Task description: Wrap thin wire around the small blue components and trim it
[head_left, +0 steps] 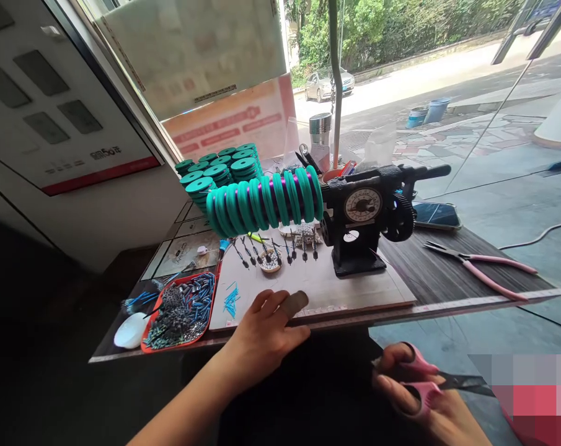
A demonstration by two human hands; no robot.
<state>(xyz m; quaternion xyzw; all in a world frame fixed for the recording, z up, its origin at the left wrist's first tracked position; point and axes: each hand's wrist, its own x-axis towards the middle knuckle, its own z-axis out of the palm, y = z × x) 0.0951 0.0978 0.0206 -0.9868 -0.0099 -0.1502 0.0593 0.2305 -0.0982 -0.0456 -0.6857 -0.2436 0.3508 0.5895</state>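
My left hand (268, 331) rests at the front edge of a pale board (336, 297), fingers bent, thumb apart, nothing visible in it. One fingertip has a grey-brown covering. Low on the right, my right hand (415, 396) holds pink-handled scissors (426, 396), its fingers through the loops and the blades pointing right, away from the fingertips. Behind the board's front edge stands a black winding machine (359, 241) with a dial and gears. Teal spools (266, 198) with purple between them sit in a row on it. Several small dark clips (304, 251) hang below on threads.
A red tray (180, 316) of metal parts stands left, beside a white dish (130, 330). Blue bits (231, 301) and a bowl of white beads (271, 261) lie on the board. Teal spools (215, 170) are stacked behind. Pink-handled pliers (480, 260) and a phone (436, 215) lie right.
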